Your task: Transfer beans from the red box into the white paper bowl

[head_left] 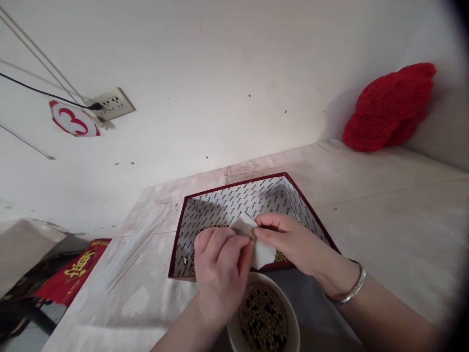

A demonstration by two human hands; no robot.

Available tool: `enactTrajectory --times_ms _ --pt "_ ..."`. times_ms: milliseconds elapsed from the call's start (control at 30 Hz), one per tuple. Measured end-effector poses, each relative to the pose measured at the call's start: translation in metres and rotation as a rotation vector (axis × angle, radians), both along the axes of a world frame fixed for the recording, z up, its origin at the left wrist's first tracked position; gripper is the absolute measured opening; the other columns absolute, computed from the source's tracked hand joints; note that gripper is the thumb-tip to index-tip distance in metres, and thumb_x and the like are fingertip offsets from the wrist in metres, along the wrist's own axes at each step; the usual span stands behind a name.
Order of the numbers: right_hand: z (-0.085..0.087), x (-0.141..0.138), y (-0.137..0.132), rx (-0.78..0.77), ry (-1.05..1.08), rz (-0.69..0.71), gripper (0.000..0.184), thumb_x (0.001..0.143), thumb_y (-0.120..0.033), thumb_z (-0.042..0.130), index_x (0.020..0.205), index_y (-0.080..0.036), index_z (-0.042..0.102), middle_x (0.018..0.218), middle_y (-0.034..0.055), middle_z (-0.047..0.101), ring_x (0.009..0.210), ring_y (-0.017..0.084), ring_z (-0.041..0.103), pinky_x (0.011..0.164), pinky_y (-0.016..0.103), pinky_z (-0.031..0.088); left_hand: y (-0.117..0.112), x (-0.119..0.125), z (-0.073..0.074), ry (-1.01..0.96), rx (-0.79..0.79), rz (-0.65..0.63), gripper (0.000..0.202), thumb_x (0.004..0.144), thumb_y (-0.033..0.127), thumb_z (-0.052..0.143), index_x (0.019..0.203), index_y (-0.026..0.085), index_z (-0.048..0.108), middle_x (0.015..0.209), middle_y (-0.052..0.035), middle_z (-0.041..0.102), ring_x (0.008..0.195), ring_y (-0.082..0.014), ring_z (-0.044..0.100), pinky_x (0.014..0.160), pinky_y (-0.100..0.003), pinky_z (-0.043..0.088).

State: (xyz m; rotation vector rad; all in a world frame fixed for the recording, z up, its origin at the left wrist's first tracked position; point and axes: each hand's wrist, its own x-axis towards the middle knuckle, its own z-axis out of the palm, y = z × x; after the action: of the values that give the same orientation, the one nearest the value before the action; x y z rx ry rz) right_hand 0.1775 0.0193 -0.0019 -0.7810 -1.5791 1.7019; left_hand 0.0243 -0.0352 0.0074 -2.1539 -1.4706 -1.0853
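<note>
My left hand (220, 271) and my right hand (293, 244) meet over a shallow red-edged box (234, 195) lined with printed white paper. Both pinch a small white piece of paper or card (262, 252) between thumb and fingers. Beans lie in the bottom of the box, mostly hidden behind my hands. Just below my hands stands a white bowl (293, 318) holding mixed yellow and dark beans (262, 318). A silver bracelet (351, 288) circles my right wrist.
The box and bowl rest on a pale table (384, 215) against a white wall. A red fluffy cushion (390, 107) sits at the back right. A wall socket (112, 103) with a black cable and a round "3" sign (73, 120) are at left. Red printed paper (71, 274) lies lower left.
</note>
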Motion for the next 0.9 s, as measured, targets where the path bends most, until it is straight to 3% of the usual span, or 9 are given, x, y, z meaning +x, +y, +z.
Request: enactTrajectory --times_ms 600,900 --pt "-0.0043 0.0021 -0.0006 -0.039 -0.036 0.077 0.016 0.085 -0.029 0.048 0.078 -0.017 0.054 0.061 -0.0039 0.038 0.055 0.009 0.036 0.048 0.021 0.027 0.0015 -0.0046 0.0028 -0.058 -0.04 0.015 0.007 0.073 0.016 0.066 0.074 0.018 0.06 0.077 -0.0023 0.058 0.076 -0.0169 0.052 0.073 -0.035 0.043" --pt "-0.0001 0.0015 0.0006 -0.007 -0.049 0.053 0.016 0.085 -0.027 0.048 0.072 -0.017 0.052 0.06 -0.0045 0.038 0.053 0.008 0.032 0.047 0.02 0.025 -0.0035 -0.0015 -0.0019 0.014 0.048 0.019 0.012 0.071 0.013 0.067 0.08 0.019 0.064 0.077 -0.0032 0.062 0.075 -0.0177 0.055 0.072 -0.036 0.045"
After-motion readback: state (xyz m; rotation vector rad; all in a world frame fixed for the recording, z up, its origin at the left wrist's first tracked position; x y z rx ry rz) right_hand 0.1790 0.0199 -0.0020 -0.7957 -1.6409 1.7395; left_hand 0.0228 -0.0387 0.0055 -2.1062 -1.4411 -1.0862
